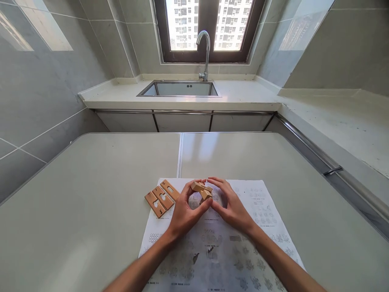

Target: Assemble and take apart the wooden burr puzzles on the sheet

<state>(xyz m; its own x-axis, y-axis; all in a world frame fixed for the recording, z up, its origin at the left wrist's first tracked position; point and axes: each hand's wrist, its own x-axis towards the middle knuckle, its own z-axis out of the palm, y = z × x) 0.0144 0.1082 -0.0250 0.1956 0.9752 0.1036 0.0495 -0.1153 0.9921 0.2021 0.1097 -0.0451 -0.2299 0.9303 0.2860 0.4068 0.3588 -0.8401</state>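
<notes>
While the left hand (184,209) holds wooden pieces (206,194) between its fingers over a printed sheet (257,211), the right hand (233,207) arches close beside them, though I cannot tell whether its fingers grip too. The sheet lies on a glossy counter (75,194) well short of the far edge, from which a seam (180,156) runs toward it; three wooden plates (167,203) straddle the sheet's far left corner. Beyond that edge, a worktop (243,90) holds a sink (173,89) and faucet (208,52) below a dark-framed window (207,24), amid tiled walls (45,89).

Numeral 2 (163,183) on wooden piece (174,194)
</notes>
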